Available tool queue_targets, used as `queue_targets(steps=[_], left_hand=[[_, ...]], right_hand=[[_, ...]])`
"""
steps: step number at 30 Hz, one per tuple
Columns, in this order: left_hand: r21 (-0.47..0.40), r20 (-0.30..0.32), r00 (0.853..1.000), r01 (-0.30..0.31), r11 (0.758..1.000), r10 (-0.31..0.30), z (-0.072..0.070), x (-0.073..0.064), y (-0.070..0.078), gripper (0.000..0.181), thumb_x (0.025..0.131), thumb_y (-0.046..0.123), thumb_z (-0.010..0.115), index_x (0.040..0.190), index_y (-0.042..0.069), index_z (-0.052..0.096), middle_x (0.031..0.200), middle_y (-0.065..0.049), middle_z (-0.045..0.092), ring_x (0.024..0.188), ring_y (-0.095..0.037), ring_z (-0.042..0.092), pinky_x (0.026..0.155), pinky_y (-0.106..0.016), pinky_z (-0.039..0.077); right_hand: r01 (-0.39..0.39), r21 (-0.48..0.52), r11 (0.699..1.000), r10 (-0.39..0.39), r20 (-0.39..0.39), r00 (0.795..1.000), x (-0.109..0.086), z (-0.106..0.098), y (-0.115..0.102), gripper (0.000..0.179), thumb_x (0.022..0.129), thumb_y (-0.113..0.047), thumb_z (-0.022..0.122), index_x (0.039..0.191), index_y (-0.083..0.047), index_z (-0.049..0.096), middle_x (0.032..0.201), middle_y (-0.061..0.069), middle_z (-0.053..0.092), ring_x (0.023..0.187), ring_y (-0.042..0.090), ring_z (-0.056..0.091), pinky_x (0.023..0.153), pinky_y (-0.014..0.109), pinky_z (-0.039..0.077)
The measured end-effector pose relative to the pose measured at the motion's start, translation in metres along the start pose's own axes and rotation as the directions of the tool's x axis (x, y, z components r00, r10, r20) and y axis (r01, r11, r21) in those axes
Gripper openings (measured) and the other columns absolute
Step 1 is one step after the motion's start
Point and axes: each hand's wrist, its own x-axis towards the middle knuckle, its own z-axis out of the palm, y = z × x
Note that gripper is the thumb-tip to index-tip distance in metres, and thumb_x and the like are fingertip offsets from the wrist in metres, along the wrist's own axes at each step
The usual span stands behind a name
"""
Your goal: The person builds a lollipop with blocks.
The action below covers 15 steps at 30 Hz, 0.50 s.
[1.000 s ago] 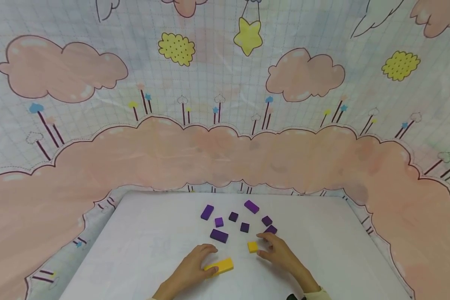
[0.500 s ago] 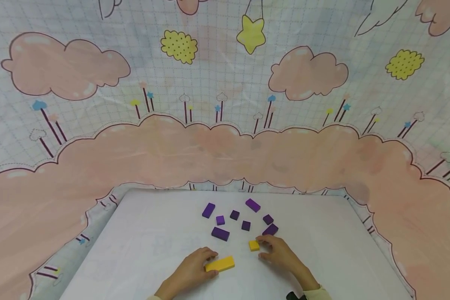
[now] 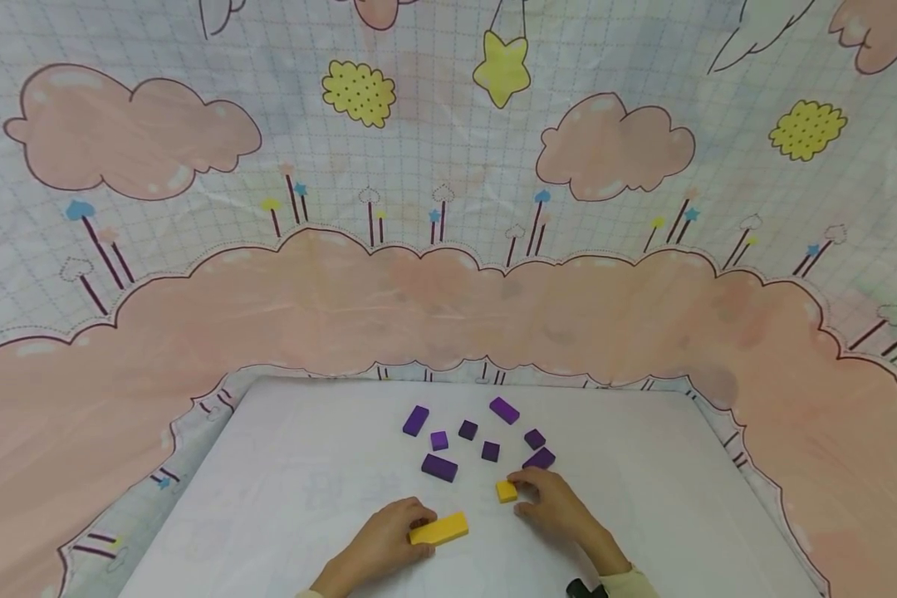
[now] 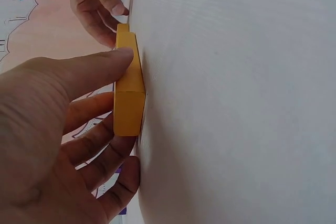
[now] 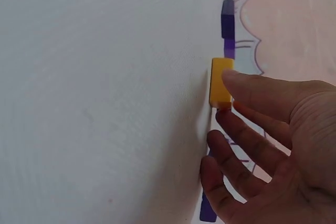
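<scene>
In the head view, my left hand [image 3: 381, 536] grips the left end of a long yellow block [image 3: 441, 528] on the white table. The left wrist view shows the thumb along one side of that block [image 4: 129, 87] and fingers on the other. My right hand [image 3: 556, 502] is beside a small yellow block [image 3: 506, 492]. Its index fingertip is right at the far corner, and its thumb stands off the near right corner, fingers loosely bent. In the right wrist view the thumb overlaps the edge of the small block [image 5: 219, 83].
Beyond the hands lie several purple blocks, among them a long one [image 3: 439, 468], another long one [image 3: 504, 410] and a small cube [image 3: 490, 451]. One purple block [image 3: 540, 458] lies just past the right hand. A dark object [image 3: 585, 589] sits by the right sleeve. Cloud-patterned cloth [image 3: 448, 307] surrounds the table [image 3: 284, 465].
My left thumb has gone from lying over the long yellow block to its near side, and the fingers have settled against the far side. My right hand has barely moved. The head view shifted slightly.
</scene>
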Motion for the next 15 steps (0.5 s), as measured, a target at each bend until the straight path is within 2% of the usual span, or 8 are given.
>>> queue_targets(steps=[7, 15], left_hand=[[0.0, -0.015, 1.0, -0.006, 1.0, 0.006, 0.0028, 0.0, -0.0017, 0.033, 0.078, 0.036, 0.081, 0.106, 0.019, 0.073, 0.091, 0.016, 0.06, 0.079, 0.003, 0.048, 0.074, -0.024, 0.05], [0.0, -0.033, 0.999, -0.008, 1.0, 0.008, 0.0036, 0.0009, -0.0023, 0.031, 0.079, 0.035, 0.08, 0.105, 0.019, 0.073, 0.091, 0.016, 0.06, 0.078, 0.003, 0.048, 0.074, -0.023, 0.051]], right_hand=[[0.003, -0.034, 0.999, -0.003, -0.003, 1.0, 0.0059, 0.0034, 0.0013, 0.037, 0.081, -0.011, 0.078, 0.117, -0.011, 0.069, 0.107, -0.004, 0.068, 0.096, 0.013, 0.061, 0.088, 0.036, 0.056], [-0.019, -0.008, 1.0, 0.019, -0.004, 1.0, 0.0086, 0.0018, -0.0005, 0.028, 0.081, -0.012, 0.078, 0.108, -0.012, 0.07, 0.105, -0.003, 0.068, 0.096, 0.016, 0.062, 0.09, 0.042, 0.055]])
